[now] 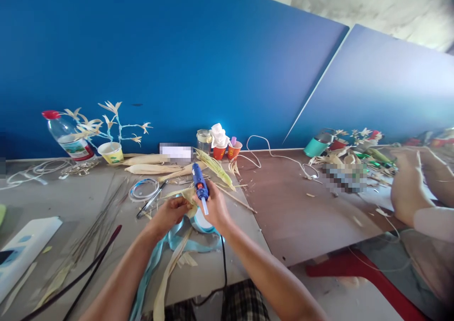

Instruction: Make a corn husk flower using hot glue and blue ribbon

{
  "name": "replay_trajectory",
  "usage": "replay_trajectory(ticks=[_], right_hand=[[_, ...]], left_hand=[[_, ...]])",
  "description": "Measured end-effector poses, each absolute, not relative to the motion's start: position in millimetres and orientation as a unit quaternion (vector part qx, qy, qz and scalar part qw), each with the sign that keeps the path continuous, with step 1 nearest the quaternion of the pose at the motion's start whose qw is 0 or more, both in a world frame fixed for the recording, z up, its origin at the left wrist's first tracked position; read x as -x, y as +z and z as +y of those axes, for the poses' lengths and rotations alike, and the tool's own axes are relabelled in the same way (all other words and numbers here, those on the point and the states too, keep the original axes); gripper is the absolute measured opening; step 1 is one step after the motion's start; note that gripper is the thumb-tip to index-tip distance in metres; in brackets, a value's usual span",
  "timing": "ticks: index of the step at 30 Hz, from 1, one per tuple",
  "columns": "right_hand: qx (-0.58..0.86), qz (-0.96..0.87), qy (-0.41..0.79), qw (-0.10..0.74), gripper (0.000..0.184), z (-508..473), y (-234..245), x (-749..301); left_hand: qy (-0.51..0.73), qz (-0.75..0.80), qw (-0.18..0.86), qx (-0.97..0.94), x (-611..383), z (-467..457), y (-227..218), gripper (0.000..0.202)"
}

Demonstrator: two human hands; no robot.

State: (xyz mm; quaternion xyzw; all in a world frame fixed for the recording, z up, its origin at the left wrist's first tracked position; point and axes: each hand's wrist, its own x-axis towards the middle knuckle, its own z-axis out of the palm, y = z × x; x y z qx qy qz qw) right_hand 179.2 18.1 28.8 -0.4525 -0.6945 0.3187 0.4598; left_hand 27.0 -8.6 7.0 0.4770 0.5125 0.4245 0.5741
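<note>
My right hand (216, 210) is closed round a blue glue gun (199, 183), whose nozzle points away from me and whose glue stick juts back toward me. My left hand (170, 213) pinches a pale corn-husk piece (187, 195) right beside the gun. A light blue ribbon (161, 250) and long husk strips (170, 273) trail down from under my hands toward my lap. The gun's black cord (224, 264) runs off the table edge.
Scissors (151, 202), a wire coil (144, 188), thin sticks (95, 226), corn cobs in husk (149, 165), a yellow cup (111, 152), a water bottle (67, 139) and small cups (227, 148) lie on the grey table (88, 203). Another person's arm (407, 193) rests at right.
</note>
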Motion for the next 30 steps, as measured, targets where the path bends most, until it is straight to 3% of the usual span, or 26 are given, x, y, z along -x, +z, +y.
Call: replay_trajectory(ticks=[14,21,27,30], right_hand=[[0.48,-0.671,0.365,0.431,0.017,26.8,20.7,-181.1],[0.505,-0.592,0.401,0.484,0.02,47.4,13.8,-185.6],[0.59,-0.571,0.259,0.509,0.022,85.6,33.8,-212.6],[0.573,-0.596,0.255,0.502,0.024,81.8,40.1,-220.7]], left_hand=[[0.421,0.513,0.58,-0.473,-25.7,-7.6,3.9,0.031],[0.42,0.532,0.565,-0.471,-27.7,-10.9,11.3,0.027],[0.426,0.538,0.554,-0.472,-24.4,-8.9,10.0,0.023],[0.428,0.538,0.553,-0.471,-21.7,-6.8,6.5,0.025]])
